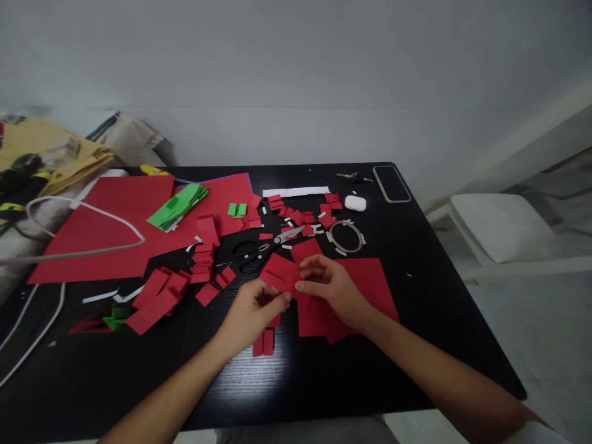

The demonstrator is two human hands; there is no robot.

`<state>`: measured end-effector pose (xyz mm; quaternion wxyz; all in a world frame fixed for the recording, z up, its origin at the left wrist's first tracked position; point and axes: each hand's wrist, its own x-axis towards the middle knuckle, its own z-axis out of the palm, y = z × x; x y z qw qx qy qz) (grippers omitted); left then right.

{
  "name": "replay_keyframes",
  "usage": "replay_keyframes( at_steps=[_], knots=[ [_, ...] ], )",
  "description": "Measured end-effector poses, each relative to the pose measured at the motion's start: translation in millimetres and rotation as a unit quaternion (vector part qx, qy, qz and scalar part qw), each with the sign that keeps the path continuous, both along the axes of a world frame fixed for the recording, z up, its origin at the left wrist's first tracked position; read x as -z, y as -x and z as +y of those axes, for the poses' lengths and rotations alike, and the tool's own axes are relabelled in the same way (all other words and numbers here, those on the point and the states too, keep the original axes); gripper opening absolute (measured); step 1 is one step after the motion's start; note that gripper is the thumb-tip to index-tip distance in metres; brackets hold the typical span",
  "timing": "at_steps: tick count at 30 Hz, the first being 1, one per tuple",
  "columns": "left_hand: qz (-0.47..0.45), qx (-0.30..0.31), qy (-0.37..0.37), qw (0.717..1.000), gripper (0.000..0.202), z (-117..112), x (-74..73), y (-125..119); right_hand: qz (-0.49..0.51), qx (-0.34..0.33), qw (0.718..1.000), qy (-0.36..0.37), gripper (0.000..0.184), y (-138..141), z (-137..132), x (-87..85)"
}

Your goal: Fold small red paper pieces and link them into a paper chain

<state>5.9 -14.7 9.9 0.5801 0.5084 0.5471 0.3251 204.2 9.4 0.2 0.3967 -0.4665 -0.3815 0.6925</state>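
Note:
A folded piece of red paper (280, 270) is held up between my hands over the middle of the table. At its lower left edge, the thumb and fingers of my left hand (257, 308) pinch it. My right hand (333, 287) grips its right side, with thumb and fingertips together at the edge. Beneath my right hand lie larger red sheets (370, 283). Small folded red pieces (263, 343) rest just below my left hand. Black-handled scissors (271, 245) lie partly spread beyond the paper.
A roll of tape (346, 237), white case (355, 203), watch (355, 177) and phone (391, 184) are at the right. Green folded paper (179, 206) lies on big red sheets (111, 228) at the left. A white cable (102, 216) crosses there; a white stool (499, 225) stands right.

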Motion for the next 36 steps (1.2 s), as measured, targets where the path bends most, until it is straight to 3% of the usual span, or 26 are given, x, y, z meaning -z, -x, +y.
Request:
replay_keyframes(
  at_steps=[6,11,14,21,30,36],
  knots=[
    [-0.05,-0.01,0.02,0.999,0.021,0.9,0.9,-0.7,-0.046,-0.03,0.996,-0.07,0.027,-1.5,0.3,-0.3],
    [-0.086,0.041,0.004,0.995,0.019,1.5,-2.2,-0.1,-0.082,-0.035,0.988,-0.124,0.016,-2.2,-0.1,1.7],
    [-0.076,0.02,-0.021,0.997,0.023,4.6,-6.3,4.4,-0.102,-0.052,0.983,-0.144,0.015,-3.3,-0.2,1.6],
    [-0.045,-0.003,-0.038,0.998,0.02,6.8,-5.2,9.5,-0.091,-0.064,0.985,-0.13,0.021,-4.3,-2.3,1.2],
    [-0.083,-0.004,-0.023,0.996,0.011,8.0,-10.5,11.8,-0.085,-0.067,0.979,-0.17,0.008,-7.2,-0.8,-2.9],
    [-0.074,0.013,-0.029,0.997,0.011,9.3,-13.7,16.3,-0.063,-0.105,0.986,-0.111,0.015,-12.7,3.9,-6.4]
  ],
)
